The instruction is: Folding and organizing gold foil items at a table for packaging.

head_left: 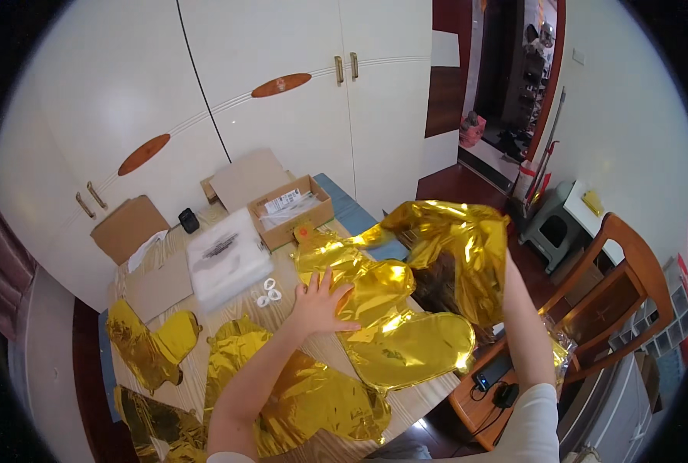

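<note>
A flat, shiny gold foil balloon [402, 351] with rounded lobes lies over the right part of the wooden table. My left hand [319, 305] rests on its left side, fingers spread and nothing gripped. Beyond the table's right edge, my right hand [507, 270] holds up a bunched part of the same foil; the folds hide its fingers. More flat gold foil balloons lie nearby: a large crumpled one [313, 401] under my left forearm, a smaller one [155, 345] at the far left, and another [158, 424] at the near left.
Behind the balloons are a clear plastic packet [228, 258], white rings [268, 293], an open cardboard box [291, 212], a small black object [189, 221] and cardboard pieces [128, 228]. A wooden chair [625, 282] with black devices on its seat stands right. White cabinets [282, 116] line the back.
</note>
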`<state>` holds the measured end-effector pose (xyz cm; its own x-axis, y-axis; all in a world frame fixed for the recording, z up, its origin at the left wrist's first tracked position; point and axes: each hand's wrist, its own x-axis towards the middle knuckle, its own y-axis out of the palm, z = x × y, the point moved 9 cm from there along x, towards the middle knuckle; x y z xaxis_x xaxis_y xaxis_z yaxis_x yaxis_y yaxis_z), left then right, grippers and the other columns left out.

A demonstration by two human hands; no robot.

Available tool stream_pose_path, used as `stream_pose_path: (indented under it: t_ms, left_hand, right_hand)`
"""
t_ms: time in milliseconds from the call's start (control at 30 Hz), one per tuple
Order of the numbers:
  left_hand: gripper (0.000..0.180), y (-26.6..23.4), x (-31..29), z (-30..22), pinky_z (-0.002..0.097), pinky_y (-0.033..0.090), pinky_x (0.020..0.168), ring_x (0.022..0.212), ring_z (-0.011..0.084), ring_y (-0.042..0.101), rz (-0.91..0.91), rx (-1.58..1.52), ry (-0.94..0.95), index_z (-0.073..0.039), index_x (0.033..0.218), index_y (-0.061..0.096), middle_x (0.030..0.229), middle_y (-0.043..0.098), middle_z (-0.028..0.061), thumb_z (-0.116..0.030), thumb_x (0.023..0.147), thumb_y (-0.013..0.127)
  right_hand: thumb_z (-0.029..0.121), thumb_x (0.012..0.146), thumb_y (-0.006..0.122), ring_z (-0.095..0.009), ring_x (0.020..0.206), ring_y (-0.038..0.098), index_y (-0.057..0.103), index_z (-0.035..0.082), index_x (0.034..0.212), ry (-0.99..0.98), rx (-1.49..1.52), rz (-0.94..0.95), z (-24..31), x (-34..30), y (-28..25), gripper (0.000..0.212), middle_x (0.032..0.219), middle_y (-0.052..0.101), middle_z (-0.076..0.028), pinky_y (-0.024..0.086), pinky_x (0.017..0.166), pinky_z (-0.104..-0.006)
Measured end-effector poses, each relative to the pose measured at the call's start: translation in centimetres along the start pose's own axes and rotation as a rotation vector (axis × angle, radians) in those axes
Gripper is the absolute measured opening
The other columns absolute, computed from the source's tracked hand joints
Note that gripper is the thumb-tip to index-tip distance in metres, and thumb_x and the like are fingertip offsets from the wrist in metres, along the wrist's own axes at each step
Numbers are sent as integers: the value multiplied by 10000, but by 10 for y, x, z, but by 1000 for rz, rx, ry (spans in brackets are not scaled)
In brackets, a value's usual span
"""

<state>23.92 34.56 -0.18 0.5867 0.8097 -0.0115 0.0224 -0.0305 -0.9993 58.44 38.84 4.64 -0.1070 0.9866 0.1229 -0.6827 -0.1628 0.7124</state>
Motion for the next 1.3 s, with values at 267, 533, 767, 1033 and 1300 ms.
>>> stream_pose_path:
  t_ms: [267,533,767,1033,1300]
  left_hand:
    - [856,-15,-13,2,605,249,992,1359,413,253,-80,3,-23,-210,1372,435,1466,287,236,-762,723,518]
    - [669,-15,-132,-63,408,353,1024,1232,249,460,248,-1854,108,-76,1306,486,1304,511,122,-613,939,330]
    - [362,-40,-233,-7,370,493,861,1067,242,566,-299,-2316,-601,-52,1216,480,1126,595,85,-239,919,568]
    - [581,22,-294,120,291,517,687,839,176,640,-430,-1644,-772,-56,1356,351,981,641,128,13,836,601]
    - [701,-14,-306,121,213,432,623,724,87,532,-571,-1265,-611,-134,1446,281,944,603,91,50,829,560]
  right_hand:
    - [156,985,450,-92,738,533,545,77,1002,-423,-801,-324,104,-66,60,125,875,575,-22,457,655,-238]
    - [-20,847,501,-374,880,554,477,13,949,-701,-1466,179,-33,-156,304,111,968,542,-189,459,754,-387]
    - [70,724,587,-289,938,566,539,26,931,-725,-1557,742,-193,-242,354,216,995,579,-129,429,780,-404]
    - [164,795,584,-255,932,551,552,44,941,-408,-1575,1044,-321,-281,346,191,976,548,-101,420,799,-379]
    - [287,866,599,-323,1110,512,501,1,1116,-279,-1724,914,-289,-245,299,393,1181,526,-167,400,958,-440]
